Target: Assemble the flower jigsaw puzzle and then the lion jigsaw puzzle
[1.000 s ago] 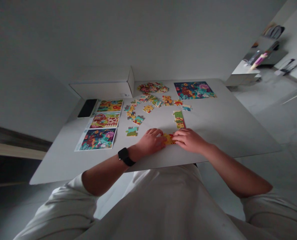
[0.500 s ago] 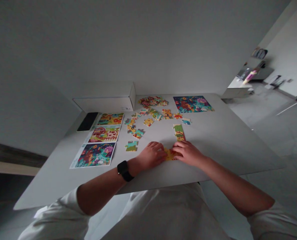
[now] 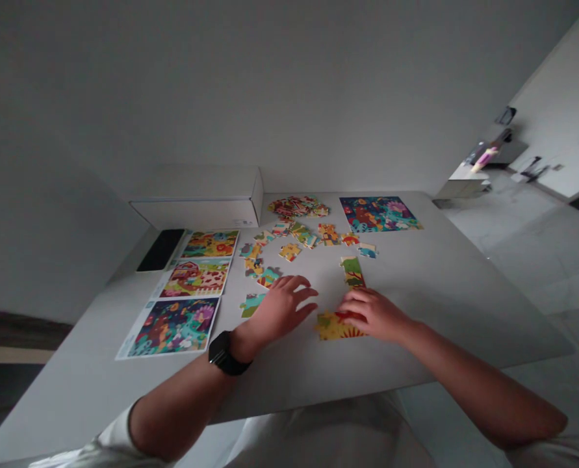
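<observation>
My left hand (image 3: 283, 304) hovers over the table with thumb and fingers spread, holding nothing. It is just left of a yellow strip of joined puzzle pieces (image 3: 333, 327) with red rays. My right hand (image 3: 374, 313) has its fingers bent over the right end of that strip, hiding part of it. Above these fingers stands an upright green strip of puzzle pieces (image 3: 351, 268) with a dark branch; its lower end is covered by the hand. A teal and green puzzle piece (image 3: 251, 304) lies beside my left hand, partly behind it.
Loose puzzle pieces (image 3: 290, 251) curve across the table's middle below a heap of pieces (image 3: 299, 206). Three picture sheets (image 3: 172, 328) lie at the left, near a black phone-like slab (image 3: 161, 249) and a white box (image 3: 196, 211). A dark-blue finished puzzle (image 3: 381, 213) lies at back right.
My left hand has come off the yellow strip, moving left with its fingers opening. My right hand stays at the strip's right end. The view has shifted slightly.
</observation>
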A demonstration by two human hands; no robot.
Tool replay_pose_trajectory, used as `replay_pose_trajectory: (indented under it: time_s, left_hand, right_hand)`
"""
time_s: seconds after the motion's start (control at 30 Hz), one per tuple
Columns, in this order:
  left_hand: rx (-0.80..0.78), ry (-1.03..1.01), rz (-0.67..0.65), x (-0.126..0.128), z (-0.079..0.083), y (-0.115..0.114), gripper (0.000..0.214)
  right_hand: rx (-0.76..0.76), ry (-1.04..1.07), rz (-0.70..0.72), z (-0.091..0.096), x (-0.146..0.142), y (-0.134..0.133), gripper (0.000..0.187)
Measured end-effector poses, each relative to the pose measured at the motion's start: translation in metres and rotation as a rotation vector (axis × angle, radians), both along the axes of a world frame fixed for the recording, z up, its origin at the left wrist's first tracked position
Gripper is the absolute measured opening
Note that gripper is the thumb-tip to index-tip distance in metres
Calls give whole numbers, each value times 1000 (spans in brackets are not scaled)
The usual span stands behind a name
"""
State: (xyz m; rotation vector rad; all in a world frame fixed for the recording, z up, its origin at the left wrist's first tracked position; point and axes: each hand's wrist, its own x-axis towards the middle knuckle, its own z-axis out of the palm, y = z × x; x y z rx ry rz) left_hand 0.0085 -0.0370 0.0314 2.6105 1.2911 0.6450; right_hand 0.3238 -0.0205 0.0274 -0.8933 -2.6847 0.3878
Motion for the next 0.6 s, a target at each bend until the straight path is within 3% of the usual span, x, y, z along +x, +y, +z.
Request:
replay_pose_trajectory:
  time_s: [0.17,0.4,0.6]
  left_hand:
    - [35,15,210,-34,-18,29,40]
    - [-57,152,278,-24,-40,41,55]
    - [-12,127,373,-30,-39,38,50]
  right_hand:
    - [85,90,-107,7,-3,48,24]
    - [152,-45,-192,1,-63,137,34]
    - [176,-132,-202,-16,-100,162,32]
